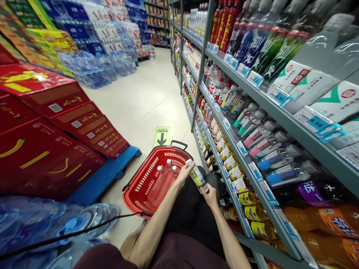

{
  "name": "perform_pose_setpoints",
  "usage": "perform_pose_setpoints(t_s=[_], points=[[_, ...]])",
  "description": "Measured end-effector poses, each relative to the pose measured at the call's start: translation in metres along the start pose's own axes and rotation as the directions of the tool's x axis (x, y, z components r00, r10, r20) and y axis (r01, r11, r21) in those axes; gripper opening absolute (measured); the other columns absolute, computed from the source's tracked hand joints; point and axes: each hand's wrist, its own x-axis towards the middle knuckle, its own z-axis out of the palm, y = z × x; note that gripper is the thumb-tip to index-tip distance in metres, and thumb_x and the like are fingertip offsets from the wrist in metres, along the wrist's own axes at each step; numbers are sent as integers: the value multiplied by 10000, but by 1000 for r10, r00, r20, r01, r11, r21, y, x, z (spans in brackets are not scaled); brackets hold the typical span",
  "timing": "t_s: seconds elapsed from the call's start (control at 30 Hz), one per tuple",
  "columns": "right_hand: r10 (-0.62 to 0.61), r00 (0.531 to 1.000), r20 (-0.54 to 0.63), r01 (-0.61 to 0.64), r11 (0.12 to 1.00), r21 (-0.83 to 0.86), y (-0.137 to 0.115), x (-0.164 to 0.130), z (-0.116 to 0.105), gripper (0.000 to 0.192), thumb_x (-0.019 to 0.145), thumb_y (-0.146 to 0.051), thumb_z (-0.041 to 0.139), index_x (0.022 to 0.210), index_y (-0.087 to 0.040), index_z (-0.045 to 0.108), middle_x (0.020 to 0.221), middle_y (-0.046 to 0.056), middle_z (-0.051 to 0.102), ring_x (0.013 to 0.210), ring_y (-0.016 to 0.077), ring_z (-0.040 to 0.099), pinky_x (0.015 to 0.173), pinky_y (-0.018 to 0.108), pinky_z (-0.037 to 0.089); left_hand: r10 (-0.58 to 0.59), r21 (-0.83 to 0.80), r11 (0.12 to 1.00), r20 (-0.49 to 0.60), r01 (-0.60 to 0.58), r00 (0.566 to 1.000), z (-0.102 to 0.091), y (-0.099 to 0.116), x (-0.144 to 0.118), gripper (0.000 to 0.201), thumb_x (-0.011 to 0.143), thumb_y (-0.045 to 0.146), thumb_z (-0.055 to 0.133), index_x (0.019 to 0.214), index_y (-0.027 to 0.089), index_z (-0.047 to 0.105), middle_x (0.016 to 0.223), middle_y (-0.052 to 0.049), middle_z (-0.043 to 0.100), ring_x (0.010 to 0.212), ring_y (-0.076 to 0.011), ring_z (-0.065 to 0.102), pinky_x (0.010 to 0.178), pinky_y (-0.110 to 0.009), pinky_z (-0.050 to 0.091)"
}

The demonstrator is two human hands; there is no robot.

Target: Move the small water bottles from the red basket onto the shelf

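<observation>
My left hand (185, 172) grips a small bottle (196, 175) with a yellow label and white cap, held just over the right rim of a red shopping basket (140, 194) on the floor. Three white-capped bottles (167, 167) stand inside the basket. My right hand (209, 194) is beside the bottle's lower end, fingers curled, close to the bottom shelf; whether it touches the bottle I cannot tell.
Grey shelving (252, 112) full of drink bottles runs along the right. Stacked red cartons (50, 130) on a blue pallet (112, 168) stand at left, packs of water bottles (56, 224) in front. A green floor arrow (162, 136) marks the aisle.
</observation>
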Motion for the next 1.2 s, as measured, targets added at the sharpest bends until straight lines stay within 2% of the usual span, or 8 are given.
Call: perform_pose_setpoints(t_s=[0.07, 0.17, 0.33, 0.5, 0.6, 0.73, 0.97, 1.2], points=[[-43, 999, -29, 40, 997, -67, 0, -1, 2, 473, 875, -660, 657, 833, -190, 690, 728, 40, 719, 666, 189, 660, 641, 249, 479, 13, 129, 992, -9, -11, 1000, 2, 14, -4, 693, 563, 734, 842, 868, 123, 721, 809, -82, 722, 767, -224, 668, 677, -289, 457], [-103, 989, -103, 87, 985, -148, 5, -1, 7, 437, 874, -576, 704, 1090, -197, 731, 975, 69, 767, 859, 218, 724, 769, 267, 545, 172, 312, 937, -18, -158, 985, 7, 36, -12, 620, 601, 700, 829, 826, 134, 710, 793, -76, 726, 776, -234, 673, 682, -291, 472], [-125, 961, -248, 20, 921, -389, 26, 8, 21, 413, 940, -411, 613, 1292, -205, 677, 1180, 123, 734, 1118, 278, 689, 1031, 418, 529, 441, 555, 727, 74, -404, 894, 29, 85, -22, 476, 763, 630, 743, 909, 180, 700, 819, -48, 732, 783, -228, 666, 713, -307, 489], [33, 941, -336, -235, 778, -583, 36, 23, 32, 530, 956, -312, 501, 1456, -166, 595, 1526, 182, 571, 1447, 360, 469, 1215, 644, 279, 565, 525, 660, 125, -537, 816, 49, 157, -19, 511, 823, 625, 732, 1100, 196, 722, 1033, -85, 781, 894, -252, 718, 814, -354, 554], [110, 948, -299, -281, 733, -619, 34, 31, 30, 559, 949, -339, 503, 1471, -162, 591, 1631, 171, 455, 1520, 387, 362, 1209, 716, 213, 650, 421, 659, 100, -624, 754, 59, 201, -10, 574, 815, 625, 767, 1177, 183, 717, 1143, -114, 769, 998, -258, 731, 876, -356, 580], [142, 944, -299, -303, 733, -609, 31, 37, 19, 492, 954, -316, 491, 1394, -163, 651, 1612, 162, 485, 1520, 375, 358, 1202, 714, 227, 779, 347, 580, 28, -737, 626, 80, 242, 9, 600, 796, 626, 794, 1147, 150, 695, 1133, -127, 752, 1008, -245, 729, 877, -332, 595], [101, 930, -354, -291, 791, -538, 25, 40, 8, 366, 890, -238, 555, 1212, -189, 722, 1520, 149, 592, 1468, 358, 429, 1199, 661, 270, 929, 299, 352, 6, -887, 370, 139, 276, 67, 627, 844, 710, 717, 1177, 189, 611, 1214, -114, 704, 1074, -228, 720, 926, -346, 607], [105, 917, -384, -303, 810, -502, 19, 41, 4, 326, 884, -199, 547, 1149, -192, 737, 1489, 148, 617, 1447, 348, 454, 1200, 641, 281, 935, 375, 231, 169, -898, 311, 192, 290, 113, 724, 856, 780, 653, 1256, 179, 599, 1204, -123, 650, 1112, -246, 661, 930, -376, 598]])
